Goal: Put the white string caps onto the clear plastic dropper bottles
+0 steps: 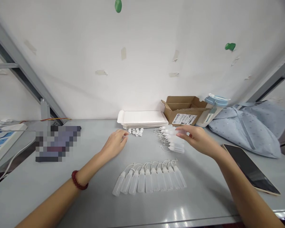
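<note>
My left hand (115,143) is beside a small heap of white caps (136,131). Its fingers are curled in near the thumb at the heap's left edge; what sits between them, if anything, is too small to make out. With thumb and forefinger, my right hand (196,139) closes on the end of a translucent plastic squeeze bottle (171,131) in a loose pile. The other bottles (177,148) in that pile lie sideways, their thin tethers to the left. Nearer me, several more such bottles (148,181) lie side by side in a fanned row, tethers pointing away.
Behind the caps lies a stack of white flat sheets or envelopes (143,117). An open cardboard box (184,110), a blue-lidded cup (212,109), a pale blue cloth bag (247,129) and a phone (250,167) are at right. A power strip (4,142) is far left.
</note>
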`<state>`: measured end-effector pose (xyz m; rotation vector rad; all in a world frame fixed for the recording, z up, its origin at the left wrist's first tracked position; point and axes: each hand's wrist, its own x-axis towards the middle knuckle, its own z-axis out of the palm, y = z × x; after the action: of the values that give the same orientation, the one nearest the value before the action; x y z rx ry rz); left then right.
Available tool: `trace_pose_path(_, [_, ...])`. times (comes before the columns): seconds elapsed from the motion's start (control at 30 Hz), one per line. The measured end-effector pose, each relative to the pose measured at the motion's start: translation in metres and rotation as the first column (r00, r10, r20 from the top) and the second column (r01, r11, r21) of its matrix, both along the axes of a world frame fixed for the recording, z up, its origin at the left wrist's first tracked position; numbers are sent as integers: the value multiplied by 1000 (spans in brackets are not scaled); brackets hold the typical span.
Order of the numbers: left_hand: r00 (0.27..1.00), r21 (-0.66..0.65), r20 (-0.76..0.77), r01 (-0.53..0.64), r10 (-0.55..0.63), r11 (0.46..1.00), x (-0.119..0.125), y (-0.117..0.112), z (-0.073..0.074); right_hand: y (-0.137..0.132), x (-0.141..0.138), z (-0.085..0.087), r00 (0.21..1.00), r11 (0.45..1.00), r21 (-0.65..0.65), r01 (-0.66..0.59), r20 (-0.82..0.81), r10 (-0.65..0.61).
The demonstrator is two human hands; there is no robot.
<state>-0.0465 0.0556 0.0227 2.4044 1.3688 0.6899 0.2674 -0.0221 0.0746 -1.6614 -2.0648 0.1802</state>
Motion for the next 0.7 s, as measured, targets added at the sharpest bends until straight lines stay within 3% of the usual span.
trace_pose_path(0.07, [995,88,-72,74,-67,993,0,13,-4,-2,5,-2,1000,1000,-19,3,7,-3])
trace_pose_path(0.17, [980,112,-152,142,-124,983,4,23,-8,-7,8,-8,1000,998,-65,-5,-2,5])
trace_pose_path(0.43, [980,140,-147,152,-131,978,6,30,-24,-10,18,-27,999,987,-156,26,28,-22])
trace_pose_path(0.7, [993,85,-81,90,-83,992,-7,10,-27,-9,10,-32,999,990,-134,-33,27,37])
